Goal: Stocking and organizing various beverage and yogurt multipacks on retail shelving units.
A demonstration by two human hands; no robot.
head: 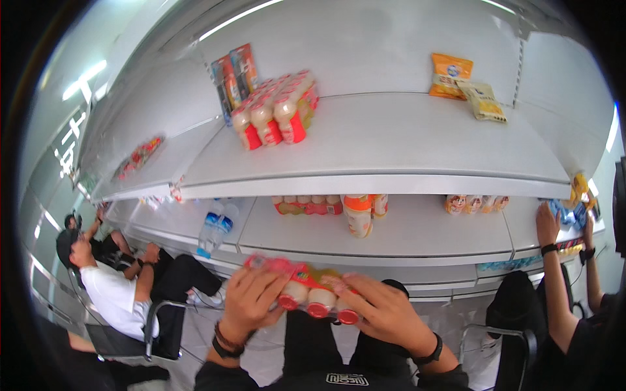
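Note:
Between my two hands I hold a shrink-wrapped pack of small drink bottles, its red caps tilted toward me. My left hand grips the pack's left end, and my right hand grips the right end, fingers over the top. The pack is above my lap, in front of the shelf edge. On the upper shelf stands a larger pack of similar red-capped bottles, with blister-packed toothbrush-like items behind it. The underside of the held pack is hidden.
Snack bags, one orange and one pale yellow, lie at the upper shelf's right. Below are water bottles, an orange-capped bottle and small bottles. A seated person is left; another person's hands handle blue packages right.

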